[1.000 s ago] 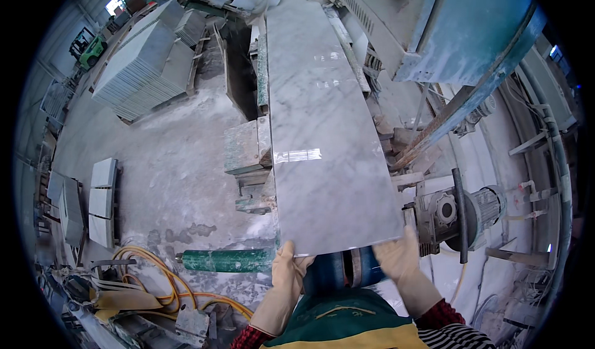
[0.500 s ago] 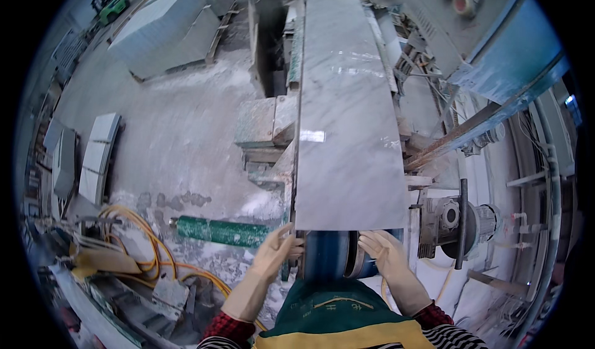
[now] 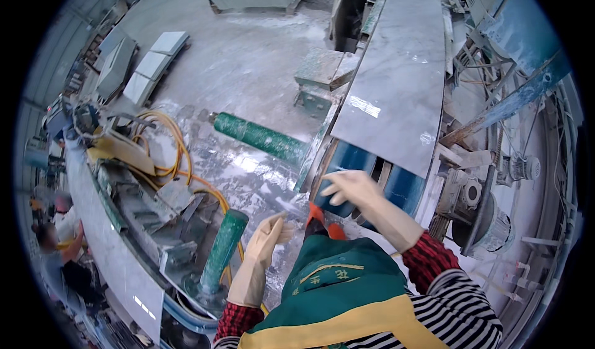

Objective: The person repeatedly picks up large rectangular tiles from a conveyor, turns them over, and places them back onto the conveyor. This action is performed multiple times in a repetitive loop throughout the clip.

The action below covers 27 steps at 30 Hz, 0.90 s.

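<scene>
- Slab (image 3: 396, 82): ahead and to the right of both hands, its long axis running away from them and slanting rightward; its near end lies just beyond the right hand, the nearer one, with neither hand touching it.
- Belt (image 3: 352, 157): blue, between slab and right hand, reaching partly beneath that hand; contact unclear.
- Lying cylinder (image 3: 260, 139): green, ahead of the left hand.
- Upright cylinder (image 3: 224, 240): green, just left of the left hand.
- Right hand (image 3: 361, 194): gloved, fingers spread, empty.
- Left hand (image 3: 268, 239): gloved, loosely curled, nothing visible in it.
</scene>
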{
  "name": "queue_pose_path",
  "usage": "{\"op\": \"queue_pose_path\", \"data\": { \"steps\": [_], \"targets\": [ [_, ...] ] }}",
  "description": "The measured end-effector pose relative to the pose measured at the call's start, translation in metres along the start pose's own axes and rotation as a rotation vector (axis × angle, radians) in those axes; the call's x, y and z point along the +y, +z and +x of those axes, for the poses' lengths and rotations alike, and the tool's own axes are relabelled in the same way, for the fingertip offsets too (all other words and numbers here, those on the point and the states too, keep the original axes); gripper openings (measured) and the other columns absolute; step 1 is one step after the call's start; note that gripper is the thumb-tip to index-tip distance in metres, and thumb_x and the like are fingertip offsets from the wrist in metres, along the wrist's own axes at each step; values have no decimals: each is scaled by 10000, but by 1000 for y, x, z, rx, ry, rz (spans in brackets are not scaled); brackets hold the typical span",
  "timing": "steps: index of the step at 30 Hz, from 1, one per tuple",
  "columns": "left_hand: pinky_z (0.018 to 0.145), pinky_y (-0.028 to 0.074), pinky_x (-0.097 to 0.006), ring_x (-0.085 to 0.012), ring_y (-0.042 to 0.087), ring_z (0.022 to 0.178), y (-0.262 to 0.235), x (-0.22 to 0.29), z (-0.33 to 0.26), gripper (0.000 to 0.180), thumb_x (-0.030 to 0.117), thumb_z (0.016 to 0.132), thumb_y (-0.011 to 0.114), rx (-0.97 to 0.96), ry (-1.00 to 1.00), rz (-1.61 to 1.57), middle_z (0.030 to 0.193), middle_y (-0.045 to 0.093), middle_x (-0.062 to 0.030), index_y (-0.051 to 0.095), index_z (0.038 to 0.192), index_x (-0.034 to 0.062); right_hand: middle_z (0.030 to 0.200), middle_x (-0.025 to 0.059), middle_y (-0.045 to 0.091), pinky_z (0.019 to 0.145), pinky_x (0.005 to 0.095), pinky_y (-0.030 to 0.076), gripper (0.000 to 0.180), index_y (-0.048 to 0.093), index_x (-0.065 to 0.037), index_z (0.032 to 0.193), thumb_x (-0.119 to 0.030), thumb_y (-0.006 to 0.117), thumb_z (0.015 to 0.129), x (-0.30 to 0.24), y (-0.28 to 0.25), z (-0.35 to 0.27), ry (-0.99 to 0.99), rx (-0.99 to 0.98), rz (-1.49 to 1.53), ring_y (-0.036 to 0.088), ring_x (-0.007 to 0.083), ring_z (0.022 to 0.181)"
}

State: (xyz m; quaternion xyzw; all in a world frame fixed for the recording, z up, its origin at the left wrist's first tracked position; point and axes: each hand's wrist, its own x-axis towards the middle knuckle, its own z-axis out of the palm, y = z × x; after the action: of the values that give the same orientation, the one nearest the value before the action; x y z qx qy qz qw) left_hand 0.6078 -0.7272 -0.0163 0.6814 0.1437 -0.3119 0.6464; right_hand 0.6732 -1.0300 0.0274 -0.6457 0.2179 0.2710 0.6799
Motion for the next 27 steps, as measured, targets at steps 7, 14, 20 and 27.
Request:
{"op": "queue_pose_path", "data": {
  "steps": [7, 14, 20, 27],
  "targets": [
    [927, 618, -352, -248, 745, 1048, -35, -78, -131, 596, 377, 1131, 541, 352, -53, -102, 1274, 724, -217, 468, 1530, -60, 1032, 108, 808, 666, 305, 580, 404, 732, -9, 1251, -351, 659, 1050, 90, 127, 15, -32, -569, -158, 731, 157, 763],
    [1034, 554, -396, -261, 712, 1153, -39, -160, -245, 515, 351, 1138, 545, 606, -31, -210, 1311, 719, -198, 520, 1512, -2, 1050, 144, 787, 677, 303, 582, 373, 712, 23, 1281, -278, 664, 1066, 110, 195, -45, 69, -677, -303, 736, 178, 807],
    [1065, 532, -358, -244, 676, 1250, -64, -233, -320, 582, 377, 1138, 502, 594, 170, -346, 1348, 697, -188, 456, 1571, -10, 1080, 193, 791, 756, 335, 624, 385, 658, 36, 1329, -251, 632, 1074, 156, 267, -63, -73, -608, -223, 764, 235, 857],
    [1092, 532, -367, -252, 675, 1229, -92, -345, -457, 541, 323, 1144, 512, 931, 197, -606, 1347, 687, -207, 467, 1545, -37, 1074, 152, 794, 742, 336, 606, 428, 666, 28, 1341, -300, 629, 1068, 239, 404, -149, -116, -820, -596, 744, 202, 804]
  ]
}}
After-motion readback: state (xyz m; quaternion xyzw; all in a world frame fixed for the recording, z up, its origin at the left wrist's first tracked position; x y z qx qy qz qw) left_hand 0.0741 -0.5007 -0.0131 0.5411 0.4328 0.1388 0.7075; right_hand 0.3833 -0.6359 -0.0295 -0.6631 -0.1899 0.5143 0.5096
